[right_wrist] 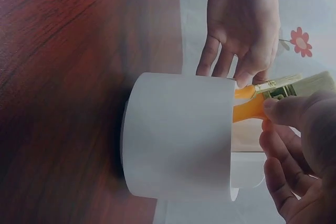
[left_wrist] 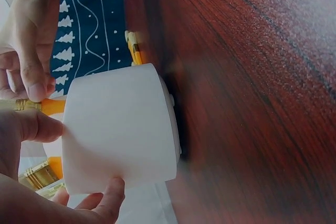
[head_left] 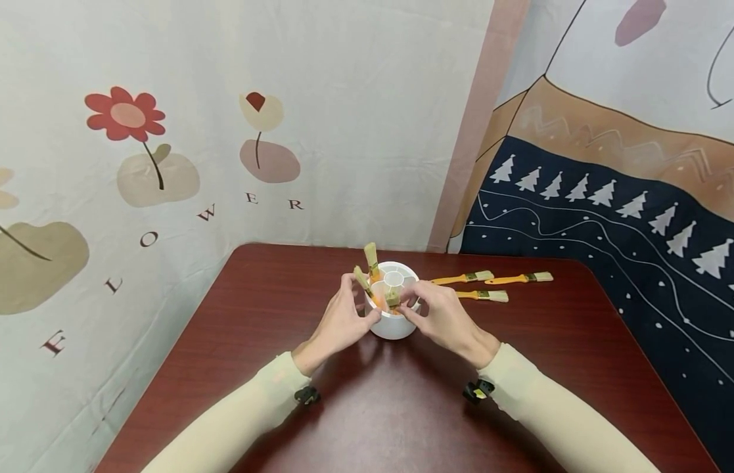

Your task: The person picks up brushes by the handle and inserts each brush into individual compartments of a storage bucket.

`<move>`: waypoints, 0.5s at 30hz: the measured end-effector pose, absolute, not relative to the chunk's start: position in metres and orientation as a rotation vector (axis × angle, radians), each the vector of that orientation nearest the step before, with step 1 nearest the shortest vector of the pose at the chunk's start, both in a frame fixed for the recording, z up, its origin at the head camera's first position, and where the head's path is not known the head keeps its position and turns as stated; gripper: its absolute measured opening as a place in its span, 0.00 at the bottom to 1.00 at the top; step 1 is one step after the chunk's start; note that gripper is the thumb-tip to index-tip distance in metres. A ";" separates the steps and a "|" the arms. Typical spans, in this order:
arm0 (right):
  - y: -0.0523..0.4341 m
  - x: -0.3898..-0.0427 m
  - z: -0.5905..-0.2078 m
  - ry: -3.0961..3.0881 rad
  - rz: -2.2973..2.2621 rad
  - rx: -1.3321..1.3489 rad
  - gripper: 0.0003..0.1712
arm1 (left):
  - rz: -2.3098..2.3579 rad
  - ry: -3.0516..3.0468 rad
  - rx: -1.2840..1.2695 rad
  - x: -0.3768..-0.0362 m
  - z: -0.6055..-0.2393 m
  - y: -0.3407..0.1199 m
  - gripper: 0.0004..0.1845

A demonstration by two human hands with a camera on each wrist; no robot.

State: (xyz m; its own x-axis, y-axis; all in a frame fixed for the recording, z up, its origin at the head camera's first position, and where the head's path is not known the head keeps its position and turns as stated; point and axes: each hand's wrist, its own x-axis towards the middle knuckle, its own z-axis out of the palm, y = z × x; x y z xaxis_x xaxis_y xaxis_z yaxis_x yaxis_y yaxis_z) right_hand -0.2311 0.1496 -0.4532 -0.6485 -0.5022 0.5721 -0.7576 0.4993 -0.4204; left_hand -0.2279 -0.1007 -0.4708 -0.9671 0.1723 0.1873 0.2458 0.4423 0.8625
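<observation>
A white round divided brush holder (head_left: 393, 328) stands upright on the table. My left hand (head_left: 340, 318) steadies it from the left, thumb at the rim and fingers against the side wall (left_wrist: 118, 129). With my right hand (head_left: 446, 320) I pinch a flat paintbrush (head_left: 393, 298) near its metal band, between thumb and fingers. Its orange handle (right_wrist: 248, 110) points down into a front compartment, bristles up; the lower end is hidden by the wall. Two more paintbrushes stand bristles up in the left compartments, one at the back (head_left: 371, 253) and one leaning left (head_left: 361, 277).
Right of the holder, several orange-handled paintbrushes lie on the dark red table (head_left: 396, 420), among them a rear one (head_left: 464, 278), a far right one (head_left: 520, 278) and a nearer one (head_left: 487, 296). Behind the table hangs a printed cloth (head_left: 355, 131).
</observation>
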 end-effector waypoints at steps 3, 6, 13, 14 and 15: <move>0.150 -0.229 -0.454 -2.368 0.935 1.063 0.15 | -1.580 -2.608 -0.377 -0.228 -0.470 -0.101 0.37; 0.151 -0.228 -0.454 -2.364 0.944 1.078 0.14 | -1.587 -2.607 -0.377 -0.228 -0.470 -0.101 0.37; 0.154 -0.225 -0.454 -2.352 0.955 1.100 0.15 | -1.601 -2.586 -0.403 -0.228 -0.472 -0.101 0.37; 0.155 -0.225 -0.454 -2.352 0.951 1.100 0.15 | -1.599 -2.587 -0.404 -0.228 -0.472 -0.101 0.37; 0.156 -0.224 -0.453 -2.354 0.946 1.100 0.16 | -1.600 -2.589 -0.402 -0.229 -0.472 -0.101 0.37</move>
